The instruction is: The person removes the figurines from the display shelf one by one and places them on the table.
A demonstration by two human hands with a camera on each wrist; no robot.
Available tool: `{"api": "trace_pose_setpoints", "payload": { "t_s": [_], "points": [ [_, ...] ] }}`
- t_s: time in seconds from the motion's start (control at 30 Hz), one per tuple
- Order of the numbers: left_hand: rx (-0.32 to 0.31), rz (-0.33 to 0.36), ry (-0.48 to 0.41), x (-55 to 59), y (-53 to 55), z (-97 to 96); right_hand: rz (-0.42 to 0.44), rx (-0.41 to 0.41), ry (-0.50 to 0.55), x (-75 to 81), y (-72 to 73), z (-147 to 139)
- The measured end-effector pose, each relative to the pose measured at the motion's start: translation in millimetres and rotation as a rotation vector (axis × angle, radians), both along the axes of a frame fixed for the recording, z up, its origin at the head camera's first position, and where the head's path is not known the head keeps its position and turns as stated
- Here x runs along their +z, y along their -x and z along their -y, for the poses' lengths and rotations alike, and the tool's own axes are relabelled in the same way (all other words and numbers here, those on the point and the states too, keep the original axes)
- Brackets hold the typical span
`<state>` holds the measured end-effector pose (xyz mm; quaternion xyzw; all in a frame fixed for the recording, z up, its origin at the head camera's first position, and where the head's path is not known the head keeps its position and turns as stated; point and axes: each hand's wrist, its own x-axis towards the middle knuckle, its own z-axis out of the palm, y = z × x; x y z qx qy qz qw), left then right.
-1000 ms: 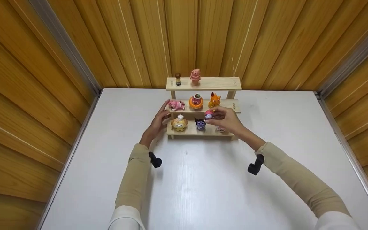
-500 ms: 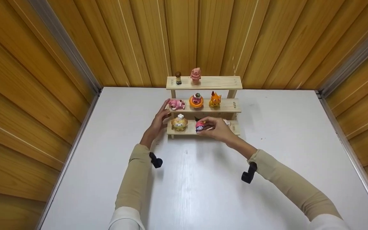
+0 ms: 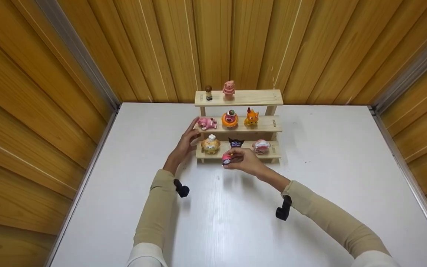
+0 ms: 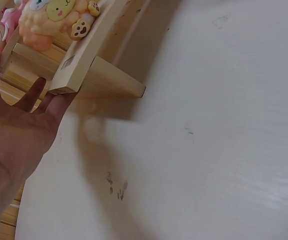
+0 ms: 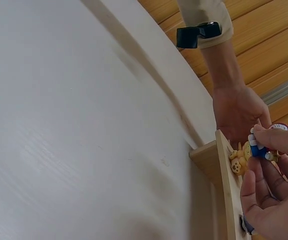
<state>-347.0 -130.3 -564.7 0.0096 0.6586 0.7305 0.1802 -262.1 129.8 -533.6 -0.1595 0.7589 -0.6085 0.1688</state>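
Note:
My right hand (image 3: 248,162) pinches a small figurine (image 3: 227,159), pink and dark blue with white parts, in front of the bottom tier of a wooden three-tier display shelf (image 3: 241,97). In the right wrist view the figurine (image 5: 258,149) shows blue and white between thumb and fingers. My left hand (image 3: 184,145) rests at the shelf's left end, fingers extended against it; in the left wrist view the fingertips of that hand (image 4: 19,130) meet the end of the bottom board (image 4: 69,75). Behind the held figurine stands a dark purple figurine (image 3: 236,142), partly hidden by my right hand.
The bottom tier also bears a yellow chef-hat figurine (image 3: 211,144) and a pink-white one (image 3: 261,147). A pink lying bear (image 3: 207,123), an orange-ringed figurine (image 3: 230,119) and an orange fox-like one (image 3: 251,117) fill the middle. Two figurines stand on top. Wood-panelled walls (image 3: 213,44) enclose the white table (image 3: 213,222).
My right hand has carried the pink and blue figurine down and left, from before the middle tier to the bottom tier's front. The pink-white figurine is uncovered. My left hand stays at the shelf.

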Motion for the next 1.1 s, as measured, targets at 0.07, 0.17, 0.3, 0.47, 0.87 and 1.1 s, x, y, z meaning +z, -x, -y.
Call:
{"api": "trace_pose_setpoints", "payload": {
  "t_s": [0.07, 0.17, 0.3, 0.47, 0.87, 1.1],
  "points": [
    [0.007, -0.005, 0.006, -1.0, 0.6, 1.0, -0.011, 0.007, 0.003, -3.6, -1.0, 4],
    [0.015, -0.012, 0.015, -2.5, 0.9, 2.4, -0.029, 0.017, -0.005, -10.5, -3.1, 10],
    [0.018, -0.012, 0.004, -3.9, 1.1, 4.0, -0.052, 0.032, -0.013, -20.9, -6.5, 17],
    [0.011, -0.012, -0.002, -3.9, 0.7, 5.0, -0.060, 0.017, -0.007, -29.1, -12.7, 27],
    [0.010, -0.024, 0.001, -5.9, 0.6, 3.2, -0.174, 0.034, -0.051, -60.4, -8.7, 42],
    [0.014, -0.010, 0.021, -4.4, 1.2, 1.4, -0.201, 0.047, -0.090, -71.2, -4.7, 47]
  ]
}}
